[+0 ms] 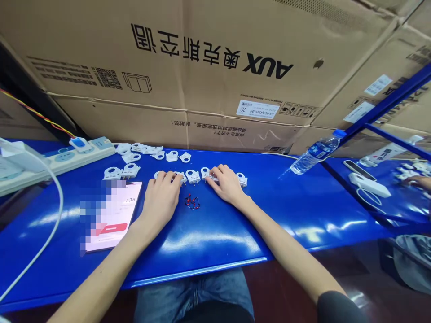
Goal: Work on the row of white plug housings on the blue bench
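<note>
A row of small white plug pieces [193, 176] lies across the middle of the blue table [208, 233]. My left hand [162, 196] rests palm down at the row's left end, fingertips on one piece. My right hand [226, 183] lies palm down over the right part of the row, fingers spread on the pieces, with one piece [241, 179] showing just right of it. Between the two hands sits a small tangle of red and black wire [191, 202]. Whether either hand grips a piece is not visible.
More white plug pieces [148, 151] are scattered further back, two [121, 172] by a phone [112, 215] lying left of my hand. A power strip [57, 160] with a white cable sits far left. A water bottle [314, 152] lies at the right. Large cardboard boxes [208, 67] wall the back. Another person's hand [419, 181] works at the neighbouring bench.
</note>
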`<state>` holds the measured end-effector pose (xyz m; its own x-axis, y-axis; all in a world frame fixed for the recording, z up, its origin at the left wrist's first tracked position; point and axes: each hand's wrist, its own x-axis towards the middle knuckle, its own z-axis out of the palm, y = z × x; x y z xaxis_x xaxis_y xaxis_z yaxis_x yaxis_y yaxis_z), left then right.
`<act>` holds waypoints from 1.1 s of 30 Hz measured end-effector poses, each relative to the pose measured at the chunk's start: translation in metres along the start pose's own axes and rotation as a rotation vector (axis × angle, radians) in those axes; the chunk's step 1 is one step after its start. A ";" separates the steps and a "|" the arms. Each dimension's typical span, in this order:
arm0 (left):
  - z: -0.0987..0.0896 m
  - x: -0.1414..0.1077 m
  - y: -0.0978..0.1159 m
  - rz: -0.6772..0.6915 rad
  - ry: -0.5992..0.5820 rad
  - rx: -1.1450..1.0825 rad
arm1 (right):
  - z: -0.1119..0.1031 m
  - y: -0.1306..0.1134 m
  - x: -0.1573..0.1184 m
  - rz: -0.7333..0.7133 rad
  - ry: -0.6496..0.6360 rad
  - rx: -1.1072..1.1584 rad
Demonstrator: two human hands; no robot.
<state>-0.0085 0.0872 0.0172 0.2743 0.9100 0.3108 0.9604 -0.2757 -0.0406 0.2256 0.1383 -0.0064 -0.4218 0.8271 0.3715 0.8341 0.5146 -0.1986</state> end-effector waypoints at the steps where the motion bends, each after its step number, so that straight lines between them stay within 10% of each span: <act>1: 0.001 0.000 0.000 -0.003 0.000 0.004 | 0.000 0.000 0.000 -0.001 -0.001 -0.003; 33: 0.016 0.012 0.005 0.195 0.123 -0.173 | -0.024 0.045 -0.015 0.097 0.000 -0.018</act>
<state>0.0009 0.1017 0.0053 0.4346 0.7931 0.4267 0.8648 -0.4998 0.0481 0.2777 0.1431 0.0007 -0.3388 0.8728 0.3512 0.8774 0.4279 -0.2171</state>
